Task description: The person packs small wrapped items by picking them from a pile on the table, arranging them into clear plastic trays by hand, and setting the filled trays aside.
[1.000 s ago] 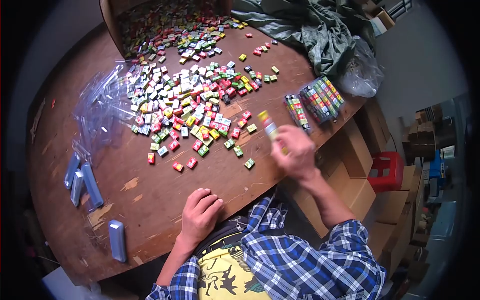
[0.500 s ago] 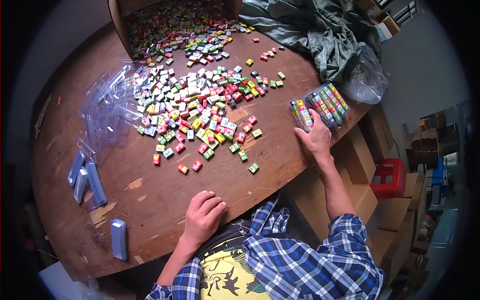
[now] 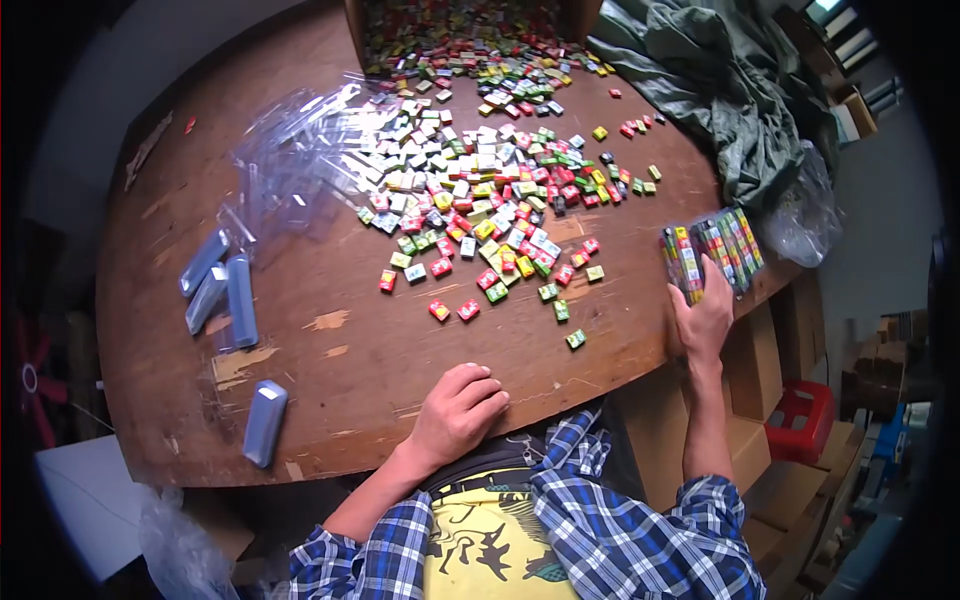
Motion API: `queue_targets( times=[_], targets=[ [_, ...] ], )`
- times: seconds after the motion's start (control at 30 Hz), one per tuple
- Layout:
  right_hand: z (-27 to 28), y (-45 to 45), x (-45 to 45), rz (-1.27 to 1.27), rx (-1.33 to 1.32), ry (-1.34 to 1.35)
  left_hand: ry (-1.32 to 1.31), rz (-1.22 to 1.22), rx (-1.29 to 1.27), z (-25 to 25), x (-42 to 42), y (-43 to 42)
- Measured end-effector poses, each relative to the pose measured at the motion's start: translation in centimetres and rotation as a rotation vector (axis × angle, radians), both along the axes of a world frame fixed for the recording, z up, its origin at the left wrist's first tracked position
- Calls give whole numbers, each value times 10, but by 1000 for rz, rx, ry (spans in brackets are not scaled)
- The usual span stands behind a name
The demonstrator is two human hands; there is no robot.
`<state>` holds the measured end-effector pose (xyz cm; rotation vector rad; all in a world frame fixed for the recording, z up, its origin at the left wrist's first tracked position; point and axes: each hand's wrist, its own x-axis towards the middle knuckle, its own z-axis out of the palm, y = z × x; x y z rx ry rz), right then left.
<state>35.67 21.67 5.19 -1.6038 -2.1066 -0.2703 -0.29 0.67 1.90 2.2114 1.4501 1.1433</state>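
My right hand is at the table's right edge, its thumb and a finger around the near end of a filled clear pack of small coloured boxes. That pack lies beside more filled packs. My left hand rests on the table's near edge with fingers curled together; nothing shows in it. Beyond it many small coloured boxes are spread in a loose pile across the wooden table.
An open carton spills more small boxes at the back. Clear plastic sleeves lie left of the pile, with several bluish plastic cases nearer. Green sheeting, a clear bag and a red stool are at right.
My right hand has brought the filled pack down beside the others and still touches it. My left hand stays at the table edge. The view has swung, shifting the table contents rightward.
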Motion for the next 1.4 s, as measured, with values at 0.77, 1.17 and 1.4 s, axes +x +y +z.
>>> queue_targets(
  times=[0.77,1.17,1.4],
  targets=[
    [-51,47,-209,868,-311,453,48,-18,-31,-2,0,-7],
    [1,61,-270,839,-449,383,-189,-34,-115,-9,-7,-3],
    [-2,80,-434,889,-97,174,-398,-57,-113,-22,-7,-4]
  ],
)
